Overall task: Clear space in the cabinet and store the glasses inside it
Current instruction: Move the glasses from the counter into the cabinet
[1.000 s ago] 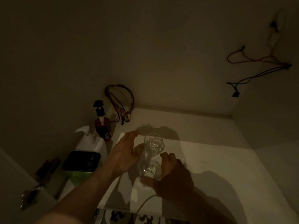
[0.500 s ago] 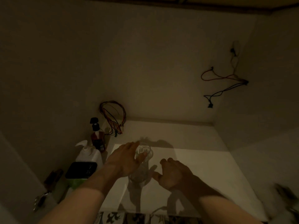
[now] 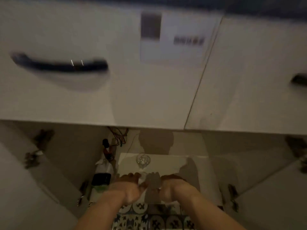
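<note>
While both hands, left hand [image 3: 131,188] and right hand [image 3: 172,188], hang loose and empty at the cabinet shelf [image 3: 166,165] front edge, the glass [image 3: 142,161] stands upright just beyond, nearer the left

The cabinet floor [image 3: 191,165] is bare to the right of the glass [image 3: 143,160]. Bottles [image 3: 106,156] and a black box [image 3: 101,179] crowd the left side. The drawer front [image 3: 116,80] hangs low over the opening.

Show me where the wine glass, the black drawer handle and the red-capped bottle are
wine glass [image 3: 143,160], head view, on its clear bowl.
black drawer handle [image 3: 59,63], head view, on the middle of the bar.
red bottle [image 3: 107,152], head view, on its body below the black top.
</note>
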Motion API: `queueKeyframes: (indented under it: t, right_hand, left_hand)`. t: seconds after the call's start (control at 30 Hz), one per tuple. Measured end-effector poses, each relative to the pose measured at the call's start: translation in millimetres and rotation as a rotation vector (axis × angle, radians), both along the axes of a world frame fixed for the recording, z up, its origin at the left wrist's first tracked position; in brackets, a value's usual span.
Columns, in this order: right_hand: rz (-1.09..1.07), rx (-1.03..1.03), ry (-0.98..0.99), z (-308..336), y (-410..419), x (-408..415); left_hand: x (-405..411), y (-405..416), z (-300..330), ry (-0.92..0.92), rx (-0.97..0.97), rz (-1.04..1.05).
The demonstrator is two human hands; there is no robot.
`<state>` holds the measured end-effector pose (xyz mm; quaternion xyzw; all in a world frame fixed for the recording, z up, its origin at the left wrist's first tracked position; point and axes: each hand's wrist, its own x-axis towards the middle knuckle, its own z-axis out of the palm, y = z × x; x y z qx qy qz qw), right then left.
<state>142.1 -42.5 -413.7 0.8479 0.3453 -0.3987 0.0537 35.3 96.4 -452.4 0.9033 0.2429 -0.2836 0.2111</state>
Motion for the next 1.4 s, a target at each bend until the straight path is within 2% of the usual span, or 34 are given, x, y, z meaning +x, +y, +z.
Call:
queueKeyframes:
  t: [0.23,0.37,0.53,0.67,0.77,0.93,1.03,1.2,1.4]
  right_hand:
    - [0.013,-0.110,0.080,196.1,-42.6,-52.1]
    - [-0.051,-0.079,0.115,304.6,-60.7,-69.1]
    - [-0.106,0.111,0.085,439.3,-72.9,-74.1]
    - [-0.066,0.199,-0.108,525.8,-69.3,-64.8]
    - [-0.086,0.353,-0.254,573.7,-67.3,-48.2]
    - [-0.231,0.735,-0.531,608.5,-79.0,-13.9]
    - [-0.251,0.863,-0.701,608.5,-82.1,10.4]
    - [-0.239,0.869,-0.751,587.3,-77.4,49.3]
    - [-0.308,0.819,-0.643,557.1,-60.9,86.5]
  left_hand:
    - [-52.6,-42.9,187.3,0.127,-0.126,-0.075]
    - [-71.7,-65.6,302.5,0.117,-0.142,-0.052]
    - [-88.8,-85.7,435.1,-0.133,-0.026,0.015]
    - [-68.8,-76.4,531.8,-0.344,-0.047,-0.007]
    - [-44.5,-64.2,578.4,-0.500,-0.022,0.075]
    - [2.7,-48.2,613.3,-0.775,0.082,0.152]
    - [38.8,-42.9,621.1,-0.883,0.112,0.130]
    - [111.2,-35.3,630.7,-0.910,0.158,0.067]
    - [195.9,-23.2,631.4,-0.848,0.187,0.037]
